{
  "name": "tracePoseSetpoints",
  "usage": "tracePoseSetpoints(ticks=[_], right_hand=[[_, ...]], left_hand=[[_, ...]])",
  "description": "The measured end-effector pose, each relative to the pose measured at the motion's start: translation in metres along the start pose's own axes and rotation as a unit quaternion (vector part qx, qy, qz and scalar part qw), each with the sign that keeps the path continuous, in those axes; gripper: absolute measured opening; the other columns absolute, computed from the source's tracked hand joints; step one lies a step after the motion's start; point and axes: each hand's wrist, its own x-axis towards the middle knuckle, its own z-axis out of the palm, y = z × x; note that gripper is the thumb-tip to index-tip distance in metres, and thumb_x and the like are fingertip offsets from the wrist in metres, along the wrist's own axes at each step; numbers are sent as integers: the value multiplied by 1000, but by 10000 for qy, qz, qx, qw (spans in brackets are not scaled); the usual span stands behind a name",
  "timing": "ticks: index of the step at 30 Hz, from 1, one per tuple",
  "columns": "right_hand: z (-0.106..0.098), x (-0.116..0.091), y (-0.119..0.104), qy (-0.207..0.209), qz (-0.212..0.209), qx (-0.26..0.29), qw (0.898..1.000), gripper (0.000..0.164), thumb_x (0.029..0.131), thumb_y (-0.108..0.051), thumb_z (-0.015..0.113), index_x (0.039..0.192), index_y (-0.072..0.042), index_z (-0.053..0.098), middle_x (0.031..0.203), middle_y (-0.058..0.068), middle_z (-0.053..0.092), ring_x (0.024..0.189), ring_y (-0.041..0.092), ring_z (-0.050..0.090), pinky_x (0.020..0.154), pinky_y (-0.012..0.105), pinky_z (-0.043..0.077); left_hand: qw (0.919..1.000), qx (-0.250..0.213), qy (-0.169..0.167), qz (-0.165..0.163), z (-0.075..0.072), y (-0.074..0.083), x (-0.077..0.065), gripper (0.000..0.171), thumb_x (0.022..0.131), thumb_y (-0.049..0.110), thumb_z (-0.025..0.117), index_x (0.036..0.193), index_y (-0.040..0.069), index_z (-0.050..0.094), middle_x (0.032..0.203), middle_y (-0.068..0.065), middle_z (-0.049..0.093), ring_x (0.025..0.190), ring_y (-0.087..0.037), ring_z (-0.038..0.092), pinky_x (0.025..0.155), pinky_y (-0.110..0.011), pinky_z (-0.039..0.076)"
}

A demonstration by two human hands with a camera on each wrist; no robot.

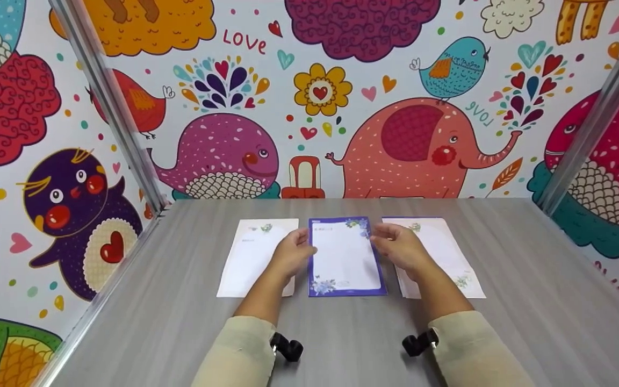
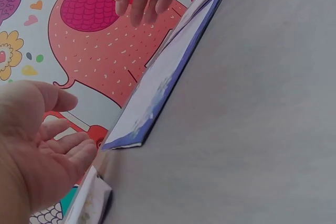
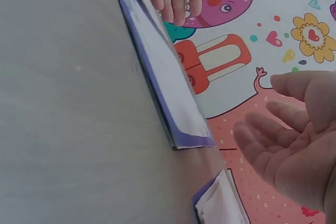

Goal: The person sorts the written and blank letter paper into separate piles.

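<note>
Purple-bordered paper (image 1: pixel 344 262) lying flat mid-surface (image 1: pixel 342 344), left hand (image 1: pixel 290 252) and right hand (image 1: pixel 402 250) raised beside its opposite edges, fingers relaxed and spread apart, left white paper (image 1: pixel 250 263) and right white paper (image 1: pixel 442 247) flanking it, cream sleeves (image 1: pixel 239 352), cartoon-patterned wall (image 1: pixel 288 86) behind.

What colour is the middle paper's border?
The border is bluish purple, seen best in the head view.
</note>
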Motion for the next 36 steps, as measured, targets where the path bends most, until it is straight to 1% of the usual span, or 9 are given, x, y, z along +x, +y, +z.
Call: tracePoseSetpoints(ticks=[8,12,16,18,22,24,27,31,36], right_hand=[[1,-1,12,-417,152,-788,9959,70,101,-34,74,161,-10,47,166,15,50,155,39,46,125,57,42],[0,-2,15,-729,13,-1195,9901,76,97,-37,79,162,-14,47,166,18,49,156,43,44,123,61,42],[-1,-3,17,-1169,-364,-1889,9743,80,90,-36,85,161,-20,51,169,18,45,160,45,36,128,66,32],[-1,-4,18,-1361,-526,-2335,9613,81,87,-36,88,159,-22,53,171,14,43,162,43,32,130,67,26],[1,-6,16,-1603,-615,-3048,9368,81,85,-34,90,157,-24,56,173,7,41,164,39,29,131,68,23],[2,-7,15,-1653,-620,-3234,9296,79,84,-32,90,156,-25,57,174,5,40,164,39,29,131,67,24],[4,-8,14,-1645,-570,-3363,9255,74,85,-29,90,152,-26,61,174,4,41,164,38,29,131,66,25],[5,-10,13,-1595,-525,-3433,9241,69,85,-28,90,150,-26,64,173,2,42,164,37,30,131,65,26],[6,-12,10,-1538,-470,-3483,9235,69,85,-29,90,148,-27,65,172,2,44,164,37,30,131,66,25]], left_hand=[[9969,473,-609,-177,2,-2,-4,81,95,16,76,165,6,37,172,-19,38,163,-40,33,135,-54,25],[9908,1021,-872,-147,1,-2,-6,88,91,24,82,166,14,38,175,-16,33,165,-40,26,136,-57,20],[9738,1913,-1228,1,-2,0,-10,90,87,35,88,164,21,44,178,-12,28,166,-39,24,134,-61,21],[9615,2352,-1420,105,-3,2,-13,90,85,38,89,163,21,47,179,-10,28,166,-38,24,134,-62,23],[9392,3001,-1658,210,-2,5,-17,90,82,39,91,160,21,51,178,-10,29,167,-35,25,134,-59,24],[9315,3211,-1687,254,-1,6,-18,90,81,38,92,159,19,52,178,-10,30,167,-35,25,135,-56,24],[9234,3433,-1696,269,1,6,-19,89,82,36,92,159,17,53,177,-10,31,167,-34,26,136,-53,23],[9199,3544,-1665,232,2,6,-20,87,83,34,92,159,16,53,177,-8,32,166,-32,26,136,-51,22],[9256,3426,-1597,191,3,5,-21,88,81,31,93,159,17,54,177,-7,34,166,-32,27,137,-51,22]])
